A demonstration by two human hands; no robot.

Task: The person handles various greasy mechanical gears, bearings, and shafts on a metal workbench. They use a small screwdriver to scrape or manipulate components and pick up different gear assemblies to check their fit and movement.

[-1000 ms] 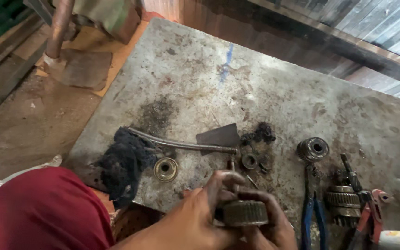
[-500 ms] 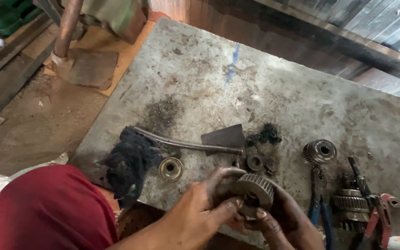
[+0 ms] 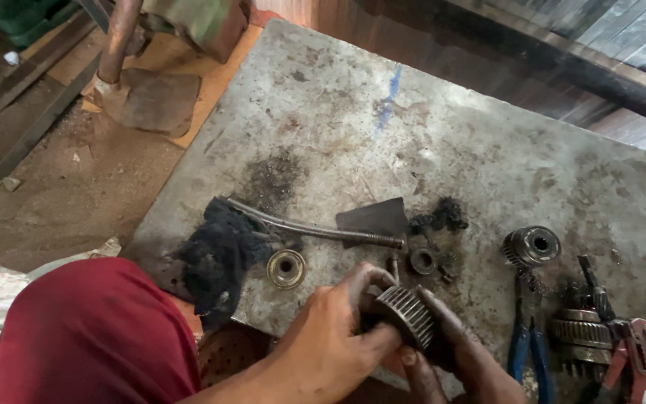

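Both hands grip a gear (image 3: 407, 318) at the near edge of the counter (image 3: 413, 127): the left hand (image 3: 330, 348) wraps it from the left, the right hand (image 3: 457, 359) cups it from below. It looks mid-inspection; turning it needs a firm, greasy-proof hold. The gear is dark, ribbed, oily.

Both hands are gripping a round toothed gear (image 3: 407, 316) at the near edge of a stained metal tabletop (image 3: 443, 135); the left hand (image 3: 330, 344) is wrapping it from the left while the right hand (image 3: 461, 359) is cradling it from below. A brass-coloured bearing ring (image 3: 285, 268) is lying just beside a greasy black rag (image 3: 218, 258). A bent rod (image 3: 312, 228) is resting behind them, and blue-handled pliers (image 3: 528, 344) are lying to the right near stacked gears (image 3: 581, 333).
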